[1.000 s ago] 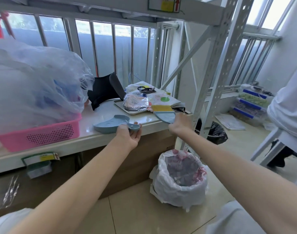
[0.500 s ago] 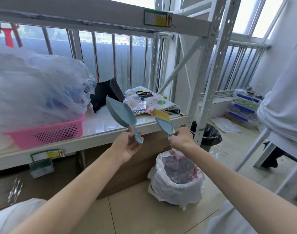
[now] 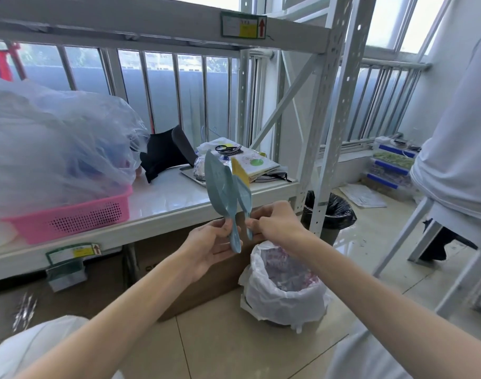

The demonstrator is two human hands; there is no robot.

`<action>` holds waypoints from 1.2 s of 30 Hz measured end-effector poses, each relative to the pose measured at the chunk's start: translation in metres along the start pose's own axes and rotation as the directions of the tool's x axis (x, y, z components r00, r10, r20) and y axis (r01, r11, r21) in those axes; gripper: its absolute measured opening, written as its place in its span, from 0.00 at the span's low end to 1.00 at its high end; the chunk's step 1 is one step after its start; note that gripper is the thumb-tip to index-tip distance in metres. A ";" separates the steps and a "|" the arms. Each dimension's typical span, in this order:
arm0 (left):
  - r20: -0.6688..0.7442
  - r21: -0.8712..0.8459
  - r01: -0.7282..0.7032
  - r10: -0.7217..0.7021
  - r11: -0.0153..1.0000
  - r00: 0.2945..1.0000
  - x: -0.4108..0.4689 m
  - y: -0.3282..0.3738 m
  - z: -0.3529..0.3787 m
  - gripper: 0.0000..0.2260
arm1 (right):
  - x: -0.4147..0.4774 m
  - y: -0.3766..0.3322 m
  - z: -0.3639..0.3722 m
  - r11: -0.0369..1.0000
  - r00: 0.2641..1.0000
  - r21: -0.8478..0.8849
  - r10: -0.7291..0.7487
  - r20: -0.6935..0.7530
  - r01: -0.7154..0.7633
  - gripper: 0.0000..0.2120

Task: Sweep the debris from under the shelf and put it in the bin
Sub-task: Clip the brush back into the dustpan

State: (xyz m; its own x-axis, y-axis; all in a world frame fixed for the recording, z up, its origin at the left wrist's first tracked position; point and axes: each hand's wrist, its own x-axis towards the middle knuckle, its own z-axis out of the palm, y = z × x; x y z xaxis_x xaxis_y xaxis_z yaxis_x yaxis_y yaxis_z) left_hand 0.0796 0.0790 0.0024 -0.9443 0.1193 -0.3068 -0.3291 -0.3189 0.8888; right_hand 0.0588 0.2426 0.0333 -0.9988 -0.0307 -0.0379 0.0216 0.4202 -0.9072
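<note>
Cluttered shelf [image 3: 165, 198] ahead, head view: left hand [image 3: 209, 247] pinches the dustpan [image 3: 218, 181] handle and right hand [image 3: 274, 222] pinches the brush [image 3: 243, 195], above the bagged bin [image 3: 283, 291]. No debris visible. With fingertip holds, either tool could slip binward.

A green-bordered label [image 3: 243, 25] is fixed to the upper beam [image 3: 151, 26] of the shelf [image 3: 340, 105]. A red upward arrow is shown at its right end and a yellow patch in its middle, but its fine print cannot be read. A second label [image 3: 73, 252] of the same kind, with a small red upward arrow, is fixed to the lower beam [image 3: 151, 229]. Faint dark print [image 3: 149, 268] is seen on the cardboard box [image 3: 217, 285], too blurred to be read.
</note>
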 end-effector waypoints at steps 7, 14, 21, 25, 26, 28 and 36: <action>0.141 0.011 -0.014 0.013 1.000 0.990 -0.012 -0.005 0.002 0.16 | -0.006 -0.004 0.000 0.999 0.997 -0.021 -0.028 0.071 0.029 0.03; 0.141 -0.011 -0.036 0.037 0.999 0.989 -0.020 -0.009 0.003 0.13 | -0.016 -0.016 -0.009 0.999 0.993 0.012 -0.053 0.101 0.052 0.03; 0.151 0.025 -0.097 0.092 0.995 0.984 -0.027 -0.007 0.001 0.13 | -0.026 -0.019 -0.011 0.997 0.992 0.067 -0.032 0.122 0.024 0.04; 0.177 0.073 -0.121 0.107 0.990 0.978 -0.031 -0.007 -0.001 0.13 | -0.037 -0.019 -0.012 0.992 0.986 0.122 -0.026 0.164 0.006 0.06; 0.176 0.091 -0.138 0.121 0.986 0.977 -0.032 -0.006 -0.001 0.12 | -0.039 -0.018 -0.012 0.991 0.985 0.131 -0.027 0.168 0.004 0.07; 0.164 0.128 -0.176 0.155 0.976 0.974 -0.033 -0.006 0.001 0.11 | -0.041 -0.015 -0.012 0.988 0.987 0.154 -0.029 0.159 0.004 0.08; 0.130 0.088 -0.205 0.193 0.975 0.973 -0.028 -0.005 0.015 0.13 | -0.041 -0.012 -0.020 0.974 0.996 0.227 0.000 0.084 -0.019 0.07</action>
State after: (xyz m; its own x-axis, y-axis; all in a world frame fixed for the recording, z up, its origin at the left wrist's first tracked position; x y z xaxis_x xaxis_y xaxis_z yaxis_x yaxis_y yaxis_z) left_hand 0.1079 0.0910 0.0115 -0.9807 0.1771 -0.0827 -0.1265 -0.2529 0.9592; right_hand 0.0982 0.2570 0.0543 -0.9916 -0.1066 -0.0726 0.0496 0.2040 -0.9777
